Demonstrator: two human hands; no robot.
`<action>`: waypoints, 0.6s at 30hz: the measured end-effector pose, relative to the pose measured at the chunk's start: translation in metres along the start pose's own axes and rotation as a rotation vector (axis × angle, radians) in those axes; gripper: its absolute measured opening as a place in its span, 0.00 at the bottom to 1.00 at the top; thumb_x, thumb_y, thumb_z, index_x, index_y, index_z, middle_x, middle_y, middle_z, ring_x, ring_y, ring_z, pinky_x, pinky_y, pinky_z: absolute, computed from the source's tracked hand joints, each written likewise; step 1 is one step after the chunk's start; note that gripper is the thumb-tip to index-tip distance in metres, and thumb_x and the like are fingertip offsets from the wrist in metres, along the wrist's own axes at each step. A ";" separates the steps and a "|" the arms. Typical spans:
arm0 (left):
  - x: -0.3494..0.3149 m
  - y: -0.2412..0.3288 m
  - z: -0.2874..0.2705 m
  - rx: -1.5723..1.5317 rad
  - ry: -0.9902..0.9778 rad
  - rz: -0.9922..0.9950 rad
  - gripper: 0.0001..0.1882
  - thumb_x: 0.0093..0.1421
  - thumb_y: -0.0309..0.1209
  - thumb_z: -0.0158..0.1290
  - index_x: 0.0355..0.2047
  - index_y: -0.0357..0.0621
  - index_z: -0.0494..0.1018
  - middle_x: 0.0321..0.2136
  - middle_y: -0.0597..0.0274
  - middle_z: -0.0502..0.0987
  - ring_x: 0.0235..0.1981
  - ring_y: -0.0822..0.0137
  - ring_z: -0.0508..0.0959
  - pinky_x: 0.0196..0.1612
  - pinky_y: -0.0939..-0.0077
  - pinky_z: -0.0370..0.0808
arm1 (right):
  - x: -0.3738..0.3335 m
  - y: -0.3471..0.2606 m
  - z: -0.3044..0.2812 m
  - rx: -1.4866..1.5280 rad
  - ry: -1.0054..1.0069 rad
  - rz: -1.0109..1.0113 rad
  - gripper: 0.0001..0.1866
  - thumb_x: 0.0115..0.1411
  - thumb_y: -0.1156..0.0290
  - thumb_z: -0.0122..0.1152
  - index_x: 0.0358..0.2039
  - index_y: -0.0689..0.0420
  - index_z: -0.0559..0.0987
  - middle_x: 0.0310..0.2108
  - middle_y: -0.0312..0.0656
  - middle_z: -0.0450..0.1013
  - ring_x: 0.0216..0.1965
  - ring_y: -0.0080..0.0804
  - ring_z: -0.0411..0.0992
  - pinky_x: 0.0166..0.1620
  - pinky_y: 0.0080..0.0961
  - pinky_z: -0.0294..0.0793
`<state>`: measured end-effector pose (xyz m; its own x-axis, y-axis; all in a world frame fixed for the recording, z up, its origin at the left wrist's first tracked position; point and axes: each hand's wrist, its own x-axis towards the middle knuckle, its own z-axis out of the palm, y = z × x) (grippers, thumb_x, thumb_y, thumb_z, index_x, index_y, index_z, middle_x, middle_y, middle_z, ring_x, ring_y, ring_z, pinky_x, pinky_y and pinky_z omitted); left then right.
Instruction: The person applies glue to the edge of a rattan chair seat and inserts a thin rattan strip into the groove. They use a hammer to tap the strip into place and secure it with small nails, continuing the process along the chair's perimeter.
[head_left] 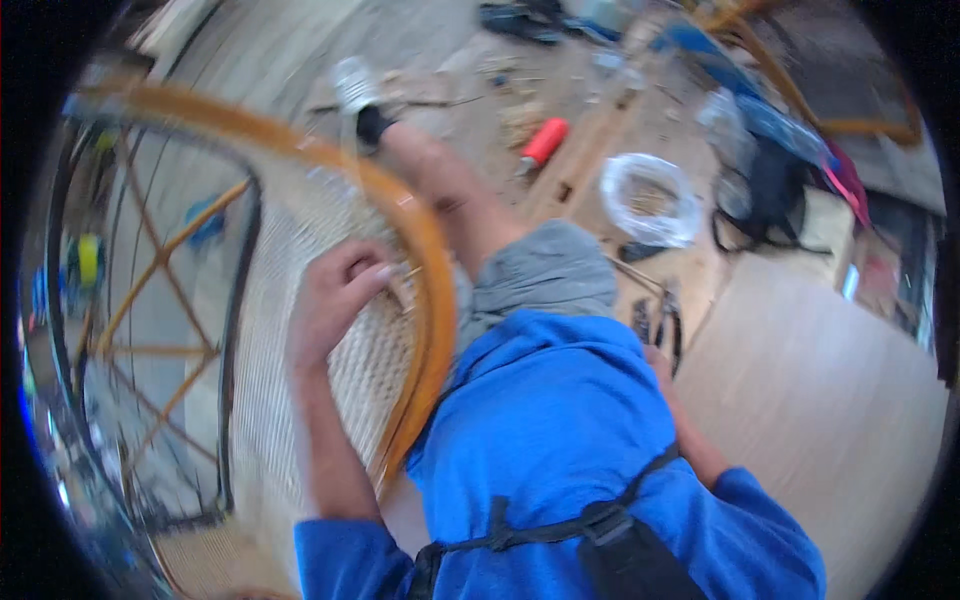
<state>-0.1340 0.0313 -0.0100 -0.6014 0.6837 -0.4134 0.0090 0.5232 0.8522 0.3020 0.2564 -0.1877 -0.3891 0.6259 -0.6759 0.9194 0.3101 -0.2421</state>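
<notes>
My left hand (345, 290) is over a woven cane panel (350, 375), with its fingers curled in beside the inner edge of a curved wooden frame (435, 290). What the fingers pinch, if anything, is too blurred to make out. The frame leans by my left side and arches across my bare leg. My right hand (658, 360) is at the handle ends of dark-handled pliers (667, 325), on the right past my grey shorts. My blue shirt hides most of that hand, and whether it grips the pliers cannot be told.
Ahead lie a red bottle (545, 142) with a pale nozzle and a clear plastic bag (652, 200) holding tan material. A pale board (800, 400) stretches along the right. Crossed wooden bars (160, 260) stand at the left. Dark bags (775, 190) sit at the far right.
</notes>
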 end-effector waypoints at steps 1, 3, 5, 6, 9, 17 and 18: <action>0.006 0.003 0.004 -0.046 -0.009 0.043 0.10 0.53 0.32 0.54 0.31 0.37 0.73 0.24 0.69 0.71 0.26 0.78 0.69 0.31 0.84 0.67 | -0.007 -0.001 -0.008 0.045 0.029 -0.005 0.16 0.60 0.59 0.49 0.32 0.59 0.76 0.25 0.49 0.73 0.24 0.43 0.73 0.27 0.31 0.70; 0.012 -0.005 0.000 0.023 -0.071 0.059 0.10 0.53 0.32 0.54 0.32 0.38 0.74 0.24 0.70 0.71 0.25 0.79 0.69 0.29 0.84 0.66 | -0.010 -0.008 -0.027 0.178 0.096 -0.042 0.15 0.61 0.60 0.48 0.32 0.59 0.75 0.23 0.47 0.72 0.22 0.40 0.72 0.26 0.29 0.69; 0.006 -0.002 -0.004 -0.066 -0.082 0.067 0.09 0.53 0.32 0.53 0.32 0.39 0.74 0.22 0.71 0.71 0.24 0.80 0.68 0.28 0.84 0.65 | -0.009 -0.023 -0.047 0.382 0.175 -0.105 0.15 0.62 0.60 0.47 0.32 0.59 0.75 0.21 0.45 0.71 0.20 0.36 0.71 0.24 0.27 0.68; 0.008 -0.006 -0.004 -0.054 -0.092 0.100 0.09 0.53 0.32 0.53 0.31 0.40 0.73 0.21 0.71 0.70 0.23 0.80 0.67 0.27 0.84 0.64 | -0.009 -0.035 -0.057 0.490 0.227 -0.129 0.15 0.62 0.61 0.46 0.32 0.59 0.74 0.20 0.43 0.71 0.19 0.35 0.71 0.23 0.26 0.68; 0.002 -0.017 -0.006 -0.044 -0.077 0.147 0.08 0.53 0.33 0.54 0.29 0.41 0.73 0.18 0.72 0.67 0.22 0.80 0.66 0.26 0.84 0.63 | -0.002 -0.097 -0.091 0.701 0.354 -0.149 0.13 0.65 0.62 0.43 0.33 0.58 0.72 0.17 0.36 0.65 0.16 0.23 0.65 0.19 0.19 0.63; 0.016 -0.029 0.000 -0.127 -0.107 0.308 0.08 0.51 0.31 0.54 0.29 0.40 0.73 0.18 0.69 0.71 0.21 0.77 0.68 0.26 0.80 0.65 | -0.069 -0.263 -0.200 0.609 -0.301 -0.713 0.24 0.52 0.66 0.60 0.48 0.64 0.68 0.19 0.36 0.64 0.16 0.21 0.63 0.19 0.16 0.63; 0.019 -0.028 0.001 -0.090 -0.101 0.321 0.08 0.51 0.31 0.54 0.29 0.39 0.74 0.19 0.68 0.72 0.21 0.77 0.69 0.26 0.79 0.65 | -0.068 -0.262 -0.201 0.602 -0.429 -0.619 0.24 0.51 0.66 0.60 0.46 0.65 0.68 0.18 0.36 0.64 0.15 0.21 0.63 0.19 0.16 0.63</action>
<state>-0.1452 0.0299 -0.0423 -0.4972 0.8553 -0.1457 0.1114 0.2294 0.9669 0.0762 0.2766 0.0611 -0.8705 0.1227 -0.4766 0.4806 0.0031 -0.8770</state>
